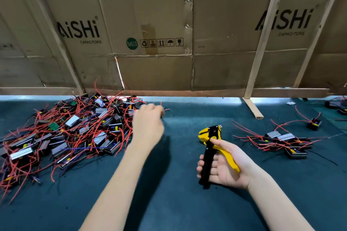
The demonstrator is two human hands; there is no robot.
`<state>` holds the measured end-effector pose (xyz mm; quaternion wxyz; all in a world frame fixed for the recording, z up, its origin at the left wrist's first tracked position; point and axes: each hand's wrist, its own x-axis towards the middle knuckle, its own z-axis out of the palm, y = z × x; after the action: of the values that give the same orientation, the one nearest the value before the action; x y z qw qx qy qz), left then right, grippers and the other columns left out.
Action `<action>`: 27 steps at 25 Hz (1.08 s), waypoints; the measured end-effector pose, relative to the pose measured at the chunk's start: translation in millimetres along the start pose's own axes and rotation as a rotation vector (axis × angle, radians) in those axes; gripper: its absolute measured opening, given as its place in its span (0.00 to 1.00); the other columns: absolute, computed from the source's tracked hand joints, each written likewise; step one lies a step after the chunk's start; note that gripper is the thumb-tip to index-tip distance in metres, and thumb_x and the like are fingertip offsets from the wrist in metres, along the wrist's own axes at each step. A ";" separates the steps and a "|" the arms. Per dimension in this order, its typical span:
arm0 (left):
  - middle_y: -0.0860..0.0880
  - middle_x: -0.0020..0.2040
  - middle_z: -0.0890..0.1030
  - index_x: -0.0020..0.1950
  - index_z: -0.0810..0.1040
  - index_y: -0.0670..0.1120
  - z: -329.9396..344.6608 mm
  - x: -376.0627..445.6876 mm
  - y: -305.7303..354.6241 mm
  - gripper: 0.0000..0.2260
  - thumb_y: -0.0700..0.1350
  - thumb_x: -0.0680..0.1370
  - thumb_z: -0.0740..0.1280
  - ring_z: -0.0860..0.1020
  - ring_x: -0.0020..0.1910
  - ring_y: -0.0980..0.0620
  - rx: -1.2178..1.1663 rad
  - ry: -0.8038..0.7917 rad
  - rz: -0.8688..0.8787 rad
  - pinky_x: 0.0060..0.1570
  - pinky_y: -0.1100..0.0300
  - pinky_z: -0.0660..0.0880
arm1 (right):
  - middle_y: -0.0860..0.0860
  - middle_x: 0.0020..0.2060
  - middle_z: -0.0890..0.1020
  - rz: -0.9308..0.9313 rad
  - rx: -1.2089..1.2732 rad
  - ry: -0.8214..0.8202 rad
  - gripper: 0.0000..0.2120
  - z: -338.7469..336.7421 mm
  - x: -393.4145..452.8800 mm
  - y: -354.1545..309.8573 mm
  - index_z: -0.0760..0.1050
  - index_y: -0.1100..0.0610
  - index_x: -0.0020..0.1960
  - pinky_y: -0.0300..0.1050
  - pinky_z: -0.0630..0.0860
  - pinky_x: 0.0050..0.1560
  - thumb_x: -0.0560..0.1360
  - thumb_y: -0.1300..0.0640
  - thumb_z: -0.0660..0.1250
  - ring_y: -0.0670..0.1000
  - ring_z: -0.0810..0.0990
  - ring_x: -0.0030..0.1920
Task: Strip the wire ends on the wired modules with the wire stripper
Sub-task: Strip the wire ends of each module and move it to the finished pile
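A big heap of wired modules (75, 129), black blocks with silver plates and red wires, covers the left of the dark blue mat. My left hand (148, 124) reaches over the heap's right edge with its fingers curled by some loose wire ends (165, 109). The hand is blurred, and I cannot tell whether it grips a wire. My right hand (223, 165) lies palm up to the right and holds the yellow and black wire stripper (210, 142) by its handles, jaws pointing away from me.
A smaller group of wired modules (285, 140) lies at the right, with a single one (314, 124) behind it. A cardboard wall (159, 24) with wooden battens (262, 43) closes off the back. More modules (336, 105) sit at the far right edge.
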<state>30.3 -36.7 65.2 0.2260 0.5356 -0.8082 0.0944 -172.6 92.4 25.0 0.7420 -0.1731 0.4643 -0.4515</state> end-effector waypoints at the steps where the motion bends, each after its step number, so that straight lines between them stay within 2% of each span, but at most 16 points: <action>1: 0.45 0.56 0.79 0.58 0.78 0.46 0.6 -1.9 -24.4 0.13 0.37 0.76 0.63 0.73 0.58 0.43 0.001 0.032 -0.135 0.53 0.51 0.68 | 0.64 0.41 0.80 0.002 0.004 -0.003 0.25 -0.5 -0.4 0.1 0.75 0.68 0.51 0.59 0.80 0.48 0.67 0.46 0.70 0.63 0.82 0.40; 4: 0.36 0.52 0.78 0.55 0.77 0.37 9.6 -24.3 -71.8 0.13 0.31 0.70 0.66 0.74 0.53 0.35 -0.016 0.113 -0.425 0.48 0.45 0.70 | 0.64 0.41 0.80 0.009 0.013 -0.008 0.25 -1.0 -2.1 0.7 0.75 0.68 0.51 0.58 0.81 0.47 0.68 0.46 0.70 0.63 0.82 0.40; 7: 0.33 0.55 0.76 0.58 0.77 0.35 24.8 -40.9 -84.8 0.18 0.29 0.68 0.68 0.72 0.54 0.32 -0.038 0.101 -0.458 0.49 0.41 0.71 | 0.64 0.41 0.80 0.005 0.019 0.001 0.25 1.6 -4.9 -0.8 0.75 0.68 0.51 0.58 0.81 0.47 0.69 0.46 0.69 0.63 0.82 0.40; 11: 0.35 0.54 0.77 0.55 0.81 0.38 28.6 -38.5 -91.0 0.14 0.33 0.70 0.73 0.71 0.55 0.34 -0.079 0.242 -0.471 0.51 0.42 0.68 | 0.64 0.41 0.79 -0.001 0.013 0.003 0.24 3.8 -7.1 -0.4 0.74 0.68 0.51 0.58 0.81 0.47 0.68 0.47 0.69 0.63 0.82 0.40; 13: 0.38 0.52 0.79 0.55 0.82 0.42 25.3 -38.4 -90.9 0.14 0.37 0.70 0.75 0.72 0.53 0.36 -0.105 0.380 -0.380 0.50 0.44 0.68 | 0.64 0.41 0.79 0.001 0.023 0.006 0.25 3.1 -7.3 -0.7 0.74 0.68 0.51 0.58 0.81 0.47 0.69 0.47 0.69 0.63 0.82 0.40; 15: 0.45 0.52 0.80 0.56 0.83 0.46 21.2 -40.4 -78.9 0.15 0.37 0.71 0.74 0.74 0.52 0.41 -0.238 0.464 -0.122 0.51 0.48 0.69 | 0.63 0.41 0.79 0.010 0.016 0.000 0.25 3.1 -7.5 -0.9 0.74 0.68 0.51 0.59 0.80 0.49 0.69 0.46 0.69 0.63 0.82 0.41; 16: 0.48 0.53 0.80 0.57 0.83 0.47 20.2 -40.3 -67.7 0.16 0.36 0.71 0.73 0.76 0.53 0.44 -0.332 0.421 0.025 0.53 0.50 0.71 | 0.63 0.41 0.79 0.013 0.017 -0.005 0.25 3.0 -6.9 -1.0 0.74 0.68 0.51 0.59 0.80 0.49 0.69 0.46 0.69 0.63 0.82 0.41; 18: 0.51 0.54 0.81 0.58 0.83 0.47 23.1 -40.6 -39.1 0.18 0.33 0.70 0.73 0.78 0.54 0.49 -0.455 0.155 0.257 0.57 0.54 0.74 | 0.63 0.41 0.79 0.014 0.020 -0.010 0.25 2.2 -5.5 -0.9 0.74 0.68 0.51 0.59 0.80 0.49 0.70 0.46 0.69 0.63 0.82 0.41; 20: 0.52 0.54 0.81 0.57 0.84 0.47 31.2 -45.9 -12.8 0.19 0.31 0.71 0.69 0.79 0.55 0.51 -0.496 -0.109 0.389 0.58 0.58 0.73 | 0.63 0.41 0.79 0.017 0.022 -0.010 0.25 0.6 -4.2 -1.3 0.74 0.68 0.51 0.59 0.80 0.49 0.70 0.46 0.69 0.63 0.82 0.41; 21: 0.52 0.54 0.81 0.56 0.85 0.47 32.9 -47.1 -6.1 0.19 0.29 0.71 0.66 0.79 0.55 0.52 -0.541 -0.172 0.399 0.58 0.59 0.73 | 0.63 0.41 0.79 0.021 0.024 -0.012 0.25 0.4 -3.8 -1.2 0.74 0.68 0.51 0.58 0.80 0.49 0.70 0.46 0.69 0.62 0.82 0.40; 23: 0.53 0.50 0.83 0.51 0.86 0.46 32.2 -46.0 -4.0 0.19 0.27 0.71 0.63 0.80 0.50 0.55 -0.671 -0.163 0.332 0.54 0.59 0.75 | 0.63 0.41 0.79 0.026 0.023 -0.017 0.25 0.4 -3.4 -1.0 0.74 0.68 0.52 0.58 0.81 0.48 0.69 0.46 0.68 0.62 0.82 0.40; 24: 0.54 0.47 0.83 0.48 0.85 0.47 31.5 -46.5 -5.3 0.16 0.29 0.72 0.64 0.80 0.46 0.56 -0.712 -0.110 0.282 0.51 0.57 0.76 | 0.63 0.41 0.79 0.026 0.023 -0.019 0.25 0.2 -2.9 -1.1 0.74 0.68 0.52 0.58 0.81 0.48 0.70 0.45 0.69 0.62 0.82 0.40; 26: 0.56 0.37 0.80 0.41 0.80 0.50 29.7 -49.2 -7.3 0.04 0.42 0.74 0.70 0.77 0.37 0.58 -0.642 0.015 0.137 0.42 0.56 0.75 | 0.63 0.41 0.79 0.028 0.026 -0.023 0.25 -0.3 -2.4 -1.3 0.74 0.68 0.52 0.58 0.81 0.47 0.70 0.45 0.69 0.63 0.82 0.40; 27: 0.56 0.33 0.78 0.36 0.78 0.51 29.5 -49.3 -6.2 0.09 0.52 0.74 0.70 0.76 0.35 0.56 -0.526 0.043 0.022 0.38 0.57 0.74 | 0.63 0.41 0.79 0.030 0.026 -0.025 0.25 -0.2 -2.3 -1.2 0.74 0.68 0.52 0.58 0.81 0.47 0.70 0.45 0.69 0.63 0.82 0.40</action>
<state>44.1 -10.2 15.6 0.3735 0.4473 -0.8058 -0.1054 -173.8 93.7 26.9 0.7567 -0.1619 0.4516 -0.4441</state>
